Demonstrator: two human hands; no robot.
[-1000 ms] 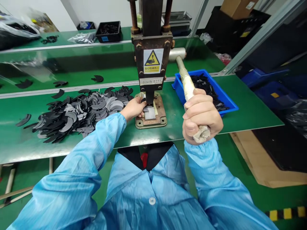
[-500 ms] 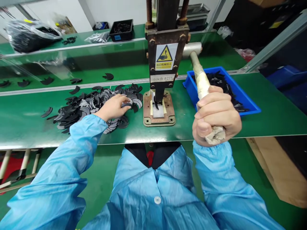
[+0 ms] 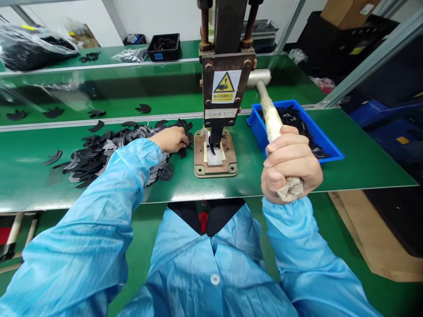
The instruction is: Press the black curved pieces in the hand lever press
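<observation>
My right hand (image 3: 292,165) is wrapped round the tape-covered lever handle (image 3: 271,116) of a hand press (image 3: 220,88). One curved black piece (image 3: 212,147) lies under the ram, on the light plate of the press base (image 3: 199,154). At the right side of a heap of curved black and grey pieces (image 3: 95,158), my left hand (image 3: 172,139) is closed, thumb and fingers pinching at a curved black piece. The fingers partly hide that piece.
Behind the lever stands a blue bin (image 3: 297,132) holding black parts. Several black pieces (image 3: 53,112) lie along the ledge behind the heap. On the back shelf are a black tray (image 3: 164,47) and a large plastic bag (image 3: 33,48). The bench's front edge runs before me.
My left hand has shifted right across the heap, and its fingers have drawn together. The right hand stays on the handle, which looks nearly unmoved; the whole view has shifted slightly.
</observation>
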